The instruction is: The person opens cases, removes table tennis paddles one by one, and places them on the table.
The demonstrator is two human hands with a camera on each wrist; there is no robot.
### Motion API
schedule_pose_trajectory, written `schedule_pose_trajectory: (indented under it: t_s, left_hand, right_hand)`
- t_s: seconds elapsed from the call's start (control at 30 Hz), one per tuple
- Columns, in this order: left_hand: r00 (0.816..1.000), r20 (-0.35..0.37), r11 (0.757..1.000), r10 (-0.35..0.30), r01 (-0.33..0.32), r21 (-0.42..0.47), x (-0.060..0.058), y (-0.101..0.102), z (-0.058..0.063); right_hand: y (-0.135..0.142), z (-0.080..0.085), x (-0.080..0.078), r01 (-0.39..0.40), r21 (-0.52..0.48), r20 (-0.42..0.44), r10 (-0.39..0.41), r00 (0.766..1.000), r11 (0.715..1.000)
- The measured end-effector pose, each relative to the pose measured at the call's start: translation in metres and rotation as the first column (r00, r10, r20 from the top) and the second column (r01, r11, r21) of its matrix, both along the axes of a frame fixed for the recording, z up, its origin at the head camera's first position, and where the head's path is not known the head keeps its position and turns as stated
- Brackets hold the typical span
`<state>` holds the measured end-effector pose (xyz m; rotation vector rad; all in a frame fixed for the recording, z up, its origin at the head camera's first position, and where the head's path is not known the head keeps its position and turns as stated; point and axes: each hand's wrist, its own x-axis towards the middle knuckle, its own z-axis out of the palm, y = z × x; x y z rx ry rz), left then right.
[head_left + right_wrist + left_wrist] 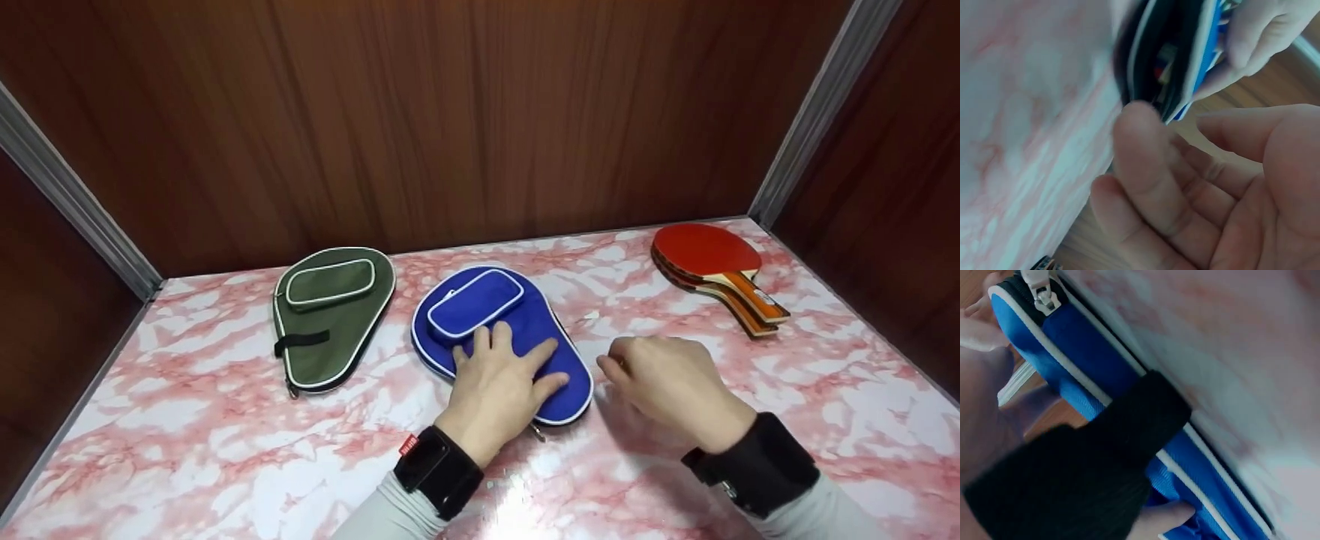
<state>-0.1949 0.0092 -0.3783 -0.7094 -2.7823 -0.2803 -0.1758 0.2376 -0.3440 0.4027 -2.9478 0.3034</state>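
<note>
On the marbled table lies a blue paddle-shaped case (568, 386) with white piping and a raised pocket. My left hand (491, 390) rests on it with fingers spread. Just right of the case, my right hand (667, 379) hovers with loosely bent fingers and holds nothing. The right wrist view shows the case's side parted along a dark opening (1165, 53), near my right fingertips; something small and reddish shows inside, too dim to name. A metal zipper slider (1047, 301) is visible on the case's edge in the left wrist view.
Left of the blue case lies a green paddle case (326, 352) with a black strap. Two table tennis paddles (705, 251) are stacked at the back right, red face up. Brown wooden panels (480, 127) stand behind and at both sides of the table.
</note>
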Motion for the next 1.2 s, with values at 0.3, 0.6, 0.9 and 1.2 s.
schedule_pose_trajectory:
  t_s: [0.3, 0.6, 0.9, 1.2]
  left_hand:
    - [0.991, 0.028, 0.992, -0.129, 0.129, -0.007, 0.013, -0.014, 0.010]
    - [0.942, -0.284, 0.959, 0.180, -0.232, -0.162, 0.038, 0.014, -0.002]
    - [0.927, -0.328, 0.925, 0.180, -0.273, -0.265, 0.032, 0.024, 0.012]
    - [0.962, -0.252, 0.989, 0.103, -0.126, -0.075, 0.023, 0.006, 0.022]
  right_hand:
    - [0.000, -0.007, -0.004, -0.016, -0.018, 0.054, 0.017, 0.998, 1.000]
    - [-0.004, -0.017, -0.003, -0.049, -0.025, 0.009, 0.049, 0.999, 0.998]
    - [-0.008, -0.024, 0.001, -0.126, -0.031, 0.050, 0.127, 0.991, 0.992]
    - [-0.012, -0.034, 0.004, -0.171, -0.030, 0.097, 0.173, 0.980, 0.985]
